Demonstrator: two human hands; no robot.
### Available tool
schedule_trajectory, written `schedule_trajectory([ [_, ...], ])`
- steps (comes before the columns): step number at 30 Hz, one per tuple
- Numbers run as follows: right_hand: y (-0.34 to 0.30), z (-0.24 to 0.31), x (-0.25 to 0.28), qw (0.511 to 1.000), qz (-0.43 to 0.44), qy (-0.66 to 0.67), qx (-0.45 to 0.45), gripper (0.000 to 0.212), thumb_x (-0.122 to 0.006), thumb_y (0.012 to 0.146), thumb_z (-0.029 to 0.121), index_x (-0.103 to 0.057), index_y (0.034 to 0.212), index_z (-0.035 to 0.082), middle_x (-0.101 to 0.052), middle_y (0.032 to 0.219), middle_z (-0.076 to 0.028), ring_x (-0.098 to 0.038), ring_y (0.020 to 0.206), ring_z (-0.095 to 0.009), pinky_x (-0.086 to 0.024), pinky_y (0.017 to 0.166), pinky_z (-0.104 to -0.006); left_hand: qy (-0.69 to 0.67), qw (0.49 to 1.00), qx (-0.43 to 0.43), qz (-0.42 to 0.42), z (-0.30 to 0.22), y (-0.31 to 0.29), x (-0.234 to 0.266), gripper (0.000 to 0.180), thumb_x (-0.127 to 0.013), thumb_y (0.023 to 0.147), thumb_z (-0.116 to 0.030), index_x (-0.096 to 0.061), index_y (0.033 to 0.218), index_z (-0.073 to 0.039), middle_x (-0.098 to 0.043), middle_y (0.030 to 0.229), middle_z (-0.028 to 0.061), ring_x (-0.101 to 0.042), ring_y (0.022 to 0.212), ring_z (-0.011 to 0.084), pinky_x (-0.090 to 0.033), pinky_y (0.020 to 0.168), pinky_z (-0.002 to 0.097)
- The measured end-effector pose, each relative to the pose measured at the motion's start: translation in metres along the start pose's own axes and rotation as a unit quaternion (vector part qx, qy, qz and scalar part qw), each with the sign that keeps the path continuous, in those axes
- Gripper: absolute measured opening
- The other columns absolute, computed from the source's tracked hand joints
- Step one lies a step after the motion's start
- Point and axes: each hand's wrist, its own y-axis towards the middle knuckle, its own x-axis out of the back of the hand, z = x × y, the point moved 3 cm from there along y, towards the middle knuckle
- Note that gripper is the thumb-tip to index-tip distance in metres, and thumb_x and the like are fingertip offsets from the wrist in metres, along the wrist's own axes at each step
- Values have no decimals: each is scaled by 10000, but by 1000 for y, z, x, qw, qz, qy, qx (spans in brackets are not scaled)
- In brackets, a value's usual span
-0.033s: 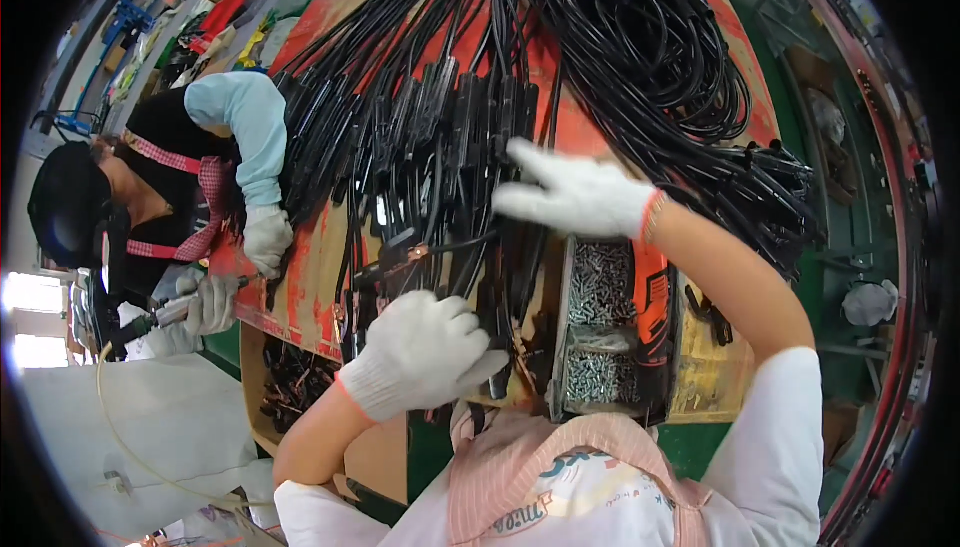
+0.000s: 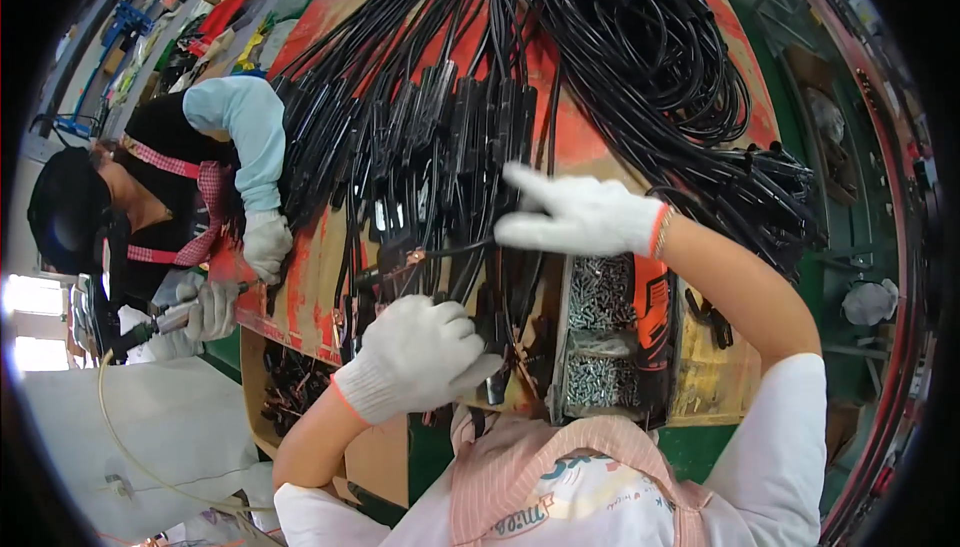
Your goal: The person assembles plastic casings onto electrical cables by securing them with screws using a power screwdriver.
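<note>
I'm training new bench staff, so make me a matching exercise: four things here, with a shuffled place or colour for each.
1. left hand
2. right hand
3. small screws
4. coiled cables

A. silvery, heaped in a tray
B. left of the tray, near the table's near edge
C. black, looped, farther up the table
D. just beyond the tray, pointing left

Pairs: 1-B, 2-D, 3-A, 4-C
</note>
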Motion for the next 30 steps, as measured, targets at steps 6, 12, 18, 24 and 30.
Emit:
schedule_trajectory([
  [6, 17, -25, 55, 953, -233, -165, 96, 696, -437, 921, 640, -492, 1375, 116, -526, 1360, -161, -554, 1214, -352, -476, 974, -459, -189, 976, -48, 100, 21, 18, 18, 265, -648, 855, -345, -727, 938, -106, -711, 912, 61, -678, 893, 236, -548, 733, 360],
  [12, 144, -103, 63, 957, -175, -204, 106, 590, -441, 950, 542, -463, 1324, 86, -524, 1332, -243, -548, 1181, -441, -456, 987, -498, -117, 971, 170, -121, 130, 141, 64, 463, -573, 916, -328, -566, 1303, -75, -600, 1287, 172, -576, 1189, 332, -448, 1014, 399],
  [18, 158, -42, 39, 964, -250, 81, -36, 581, -402, 964, 512, -428, 1392, 120, -568, 1300, -238, -555, 1169, -445, -446, 991, -505, 107, 969, 198, -105, 307, 182, -28, 396, -481, 946, -289, -533, 1319, -165, -555, 1344, 148, -545, 1225, 331, -419, 1047, 415],
  [24, 57, -11, 46, 982, -149, 86, -73, 697, -465, 886, 653, -559, 1300, 100, -624, 1209, -214, -593, 1129, -398, -463, 971, -474, -34, 968, 241, 64, 172, 158, 20, 415, -412, 983, -426, -616, 1251, -184, -638, 1243, 97, -599, 1127, 321, -432, 1002, 444],
  [30, 32, -2, 23, 943, -245, 164, 151, 631, -610, 925, 448, -470, 1366, 20, -521, 1323, -244, -516, 1244, -371, -414, 1045, -398, -126, 968, 219, 10, 150, 101, 25, 524, -468, 956, -524, -564, 1319, -158, -630, 1211, 149, -554, 1143, 385, -419, 1025, 450],
])
